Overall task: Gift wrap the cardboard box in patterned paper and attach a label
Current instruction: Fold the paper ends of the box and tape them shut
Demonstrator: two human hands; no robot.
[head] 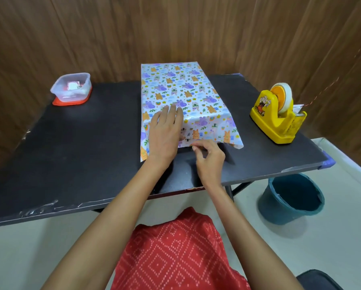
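Left hand (pixel 165 135) flat on patterned paper (pixel 181 91), right hand (pixel 210 158) pinching its edge, box hidden.

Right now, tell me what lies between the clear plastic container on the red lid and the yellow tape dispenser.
In the head view, only the box wrapped in patterned paper, with the left hand pressing on it.

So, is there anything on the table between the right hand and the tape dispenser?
Nothing visible. The right hand pinches the patterned paper at its near edge; between it and the yellow tape dispenser lies only bare black table.
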